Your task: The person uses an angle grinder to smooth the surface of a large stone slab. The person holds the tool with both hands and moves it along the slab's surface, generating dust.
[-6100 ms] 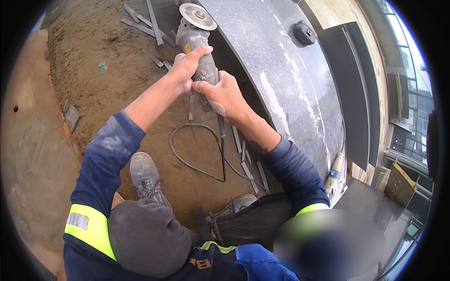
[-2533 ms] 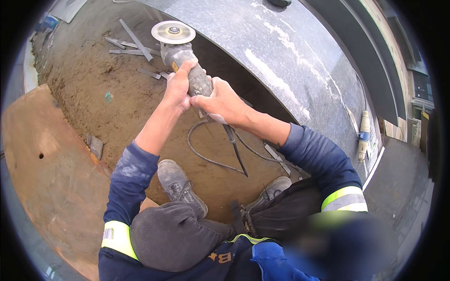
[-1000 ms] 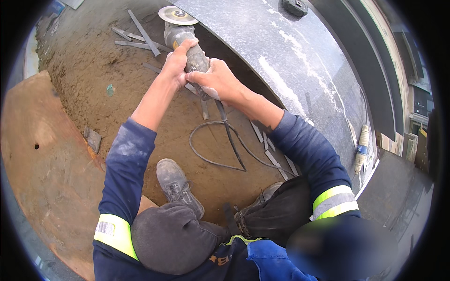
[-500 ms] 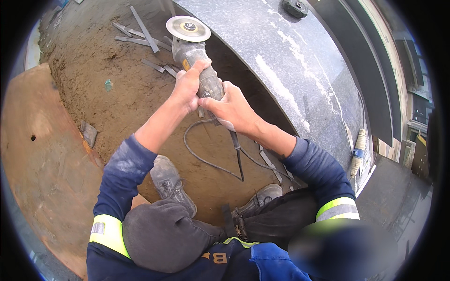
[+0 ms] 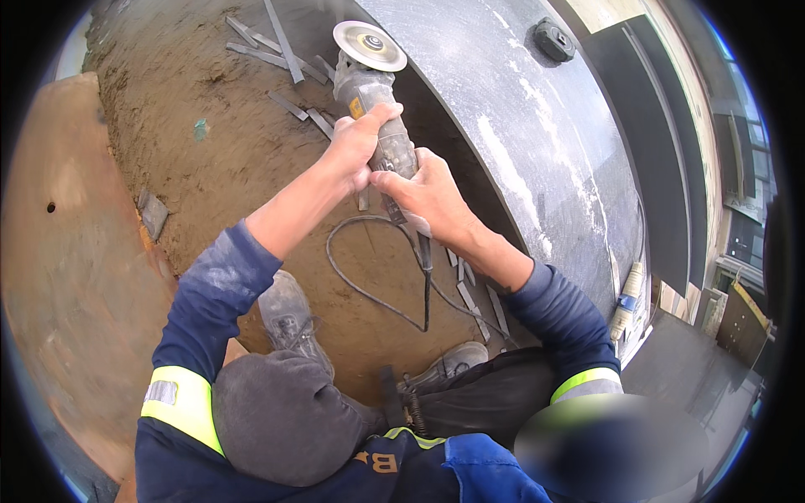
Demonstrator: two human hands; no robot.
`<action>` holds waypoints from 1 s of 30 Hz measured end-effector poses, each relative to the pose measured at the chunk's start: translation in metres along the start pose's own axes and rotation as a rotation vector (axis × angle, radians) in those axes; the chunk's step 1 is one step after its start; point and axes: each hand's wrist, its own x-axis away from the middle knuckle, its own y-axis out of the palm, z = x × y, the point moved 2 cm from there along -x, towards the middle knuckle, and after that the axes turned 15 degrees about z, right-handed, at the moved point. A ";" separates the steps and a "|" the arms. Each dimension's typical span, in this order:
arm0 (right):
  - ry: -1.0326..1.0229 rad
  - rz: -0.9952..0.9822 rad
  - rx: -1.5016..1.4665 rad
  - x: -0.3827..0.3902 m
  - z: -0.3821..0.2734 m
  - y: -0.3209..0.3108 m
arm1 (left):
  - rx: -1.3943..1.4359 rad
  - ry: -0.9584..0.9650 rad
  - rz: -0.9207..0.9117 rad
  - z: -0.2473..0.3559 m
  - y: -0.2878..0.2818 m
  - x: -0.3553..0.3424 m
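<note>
Both hands clamped on the angle grinder (image 5: 362, 90): left hand (image 5: 356, 149) around its mid-body, right hand (image 5: 433, 194) at the rear, the two close together. Grinder held over the soil (image 5: 235, 168), beside the long left edge of the grey slab (image 5: 470, 63); disc (image 5: 370, 45) at far end, overlapping that edge in view; contact cannot be told. Cable (image 5: 334, 267) loops below. Black rounded device (image 5: 554, 39) near slab's right edge; pale, blue-banded cylinder (image 5: 627, 302) by its near right corner.

Gray strips (image 5: 283, 42), a loop of cord (image 5: 428, 295) and two dusty shoes (image 5: 288, 308) rest on brown dirt (image 5: 226, 180). A black tape measure (image 5: 554, 40) and a tan handle (image 5: 627, 303) lie on the big gray stone (image 5: 470, 71).
</note>
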 end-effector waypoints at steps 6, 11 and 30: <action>0.006 -0.010 0.001 -0.011 0.009 0.005 | -0.006 0.015 0.014 0.005 0.000 -0.009; -0.005 -0.080 -0.001 -0.015 -0.002 0.006 | -0.019 0.019 0.027 0.009 -0.002 -0.018; 0.008 0.001 -0.003 -0.044 0.000 0.017 | -0.039 0.032 0.018 0.026 -0.002 -0.042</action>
